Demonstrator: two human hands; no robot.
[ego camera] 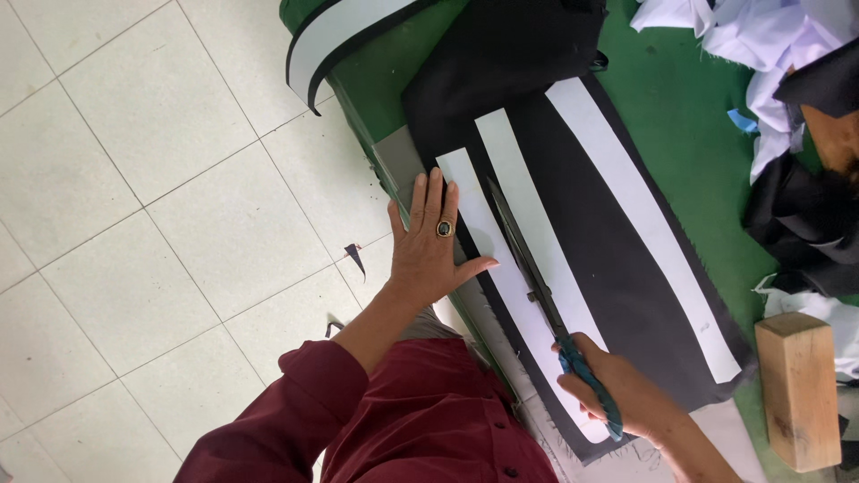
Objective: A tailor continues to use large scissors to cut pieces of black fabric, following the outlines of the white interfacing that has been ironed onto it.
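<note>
On the green table (680,116), we press our left hand (428,246) flat, fingers spread, on the black fabric (591,241) and a white pattern strip (501,286). Our right hand (626,394) grips the teal-handled scissors (537,277), blades lying between two strips

1. A table with a green top (689,125) stands on a floor of pale square tiles (134,161).
2. A black cloth (591,224) is spread along the table's near edge, and its lower end hangs just past that edge.
3. A heap of white cloth scraps (761,40) lies beyond the black cloth, at the table's far side.
4. A crumpled dark cloth (796,228) sits on the green top beside the black cloth's far edge.
5. A wooden block (796,389) rests on the green top near the black cloth's lower corner.
6. Small dark snippets (355,258) lie on the tiles close to the table's near edge.
</note>
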